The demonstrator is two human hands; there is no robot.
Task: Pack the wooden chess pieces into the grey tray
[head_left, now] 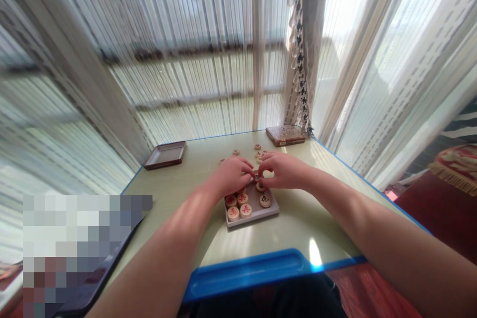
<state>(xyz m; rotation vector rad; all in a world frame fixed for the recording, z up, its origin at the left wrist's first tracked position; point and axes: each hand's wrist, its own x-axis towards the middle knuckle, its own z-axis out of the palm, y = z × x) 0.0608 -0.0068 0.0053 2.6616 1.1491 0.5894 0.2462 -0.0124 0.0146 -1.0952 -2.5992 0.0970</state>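
Nearest: blue plastic table edge (246,274) with moulded trough. On the pale green tabletop (316,203): shallow light-grey rectangular tray (255,218), holding round cream discs with red characters (245,209) on its left, round cream discs with black characters (265,200) on its right. Right hand (281,169): thumb and index curled at the black-marked discs. Left hand (233,175) just beside, fingers bent over tray's far part. Can't tell if either grips. Beyond: loose cream discs (257,147), open shallow brown box (167,153) left, flat brown patterned box (285,135) right.
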